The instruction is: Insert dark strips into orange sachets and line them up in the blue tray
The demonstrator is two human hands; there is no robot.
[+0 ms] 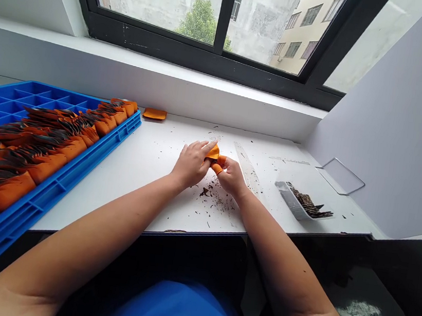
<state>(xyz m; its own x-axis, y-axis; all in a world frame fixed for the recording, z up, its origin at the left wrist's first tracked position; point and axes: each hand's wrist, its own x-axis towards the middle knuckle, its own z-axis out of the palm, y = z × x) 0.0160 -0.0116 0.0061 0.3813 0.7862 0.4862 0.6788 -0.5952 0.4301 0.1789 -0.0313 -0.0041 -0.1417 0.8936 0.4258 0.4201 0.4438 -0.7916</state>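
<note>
Both my hands meet over the middle of the white table (147,170). My left hand (192,161) is closed on a small orange pouch (213,152), fingers curled over its top. My right hand (232,175) pinches the same pouch from the right; its thumb or fingertip wears an orange finger cot (218,168). Dark crumbs (213,197) lie scattered on the table just below my hands.
A blue compartment tray (48,183) at the left holds several orange pouches with dark strips. One orange pouch (155,114) lies by the wall. A clear container (298,200) with dark strips sits right, its lid (341,176) behind it. A white partition (402,126) stands right.
</note>
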